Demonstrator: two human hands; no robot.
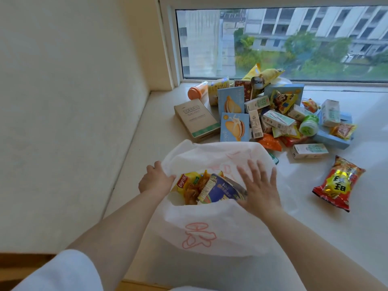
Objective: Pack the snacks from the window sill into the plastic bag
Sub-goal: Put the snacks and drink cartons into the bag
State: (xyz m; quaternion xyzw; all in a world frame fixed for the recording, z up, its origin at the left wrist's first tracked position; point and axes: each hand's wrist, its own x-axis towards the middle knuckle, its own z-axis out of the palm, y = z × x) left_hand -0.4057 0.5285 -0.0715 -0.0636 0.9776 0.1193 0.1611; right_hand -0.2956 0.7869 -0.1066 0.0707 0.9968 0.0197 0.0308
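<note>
Pale window sill [346,238] under a wide window [273,43], plain wall along the left edge. Sitting at the near edge: white plastic bag [210,223], mouth gaping toward the glass, already holding a yellow chip packet [184,181] and a blue packet [222,190]. Left hand [155,179] curled on the bag's left rim, pinching the film, likely to keep the mouth pulled wide. Right hand [260,185] spread flat, fingers straight and apart, pressing on the bag's right side just beside the blue packet, probably settling the load or holding the opening steady; clamped on nothing. Farther out, toward the back edge by the glass, the snack pile [273,116]: boxes, cartons, pouches, well apart from both hands. Lone red packet [338,183] lying nearer, out toward the right edge. Plenty left to pack, by the look of it.
</note>
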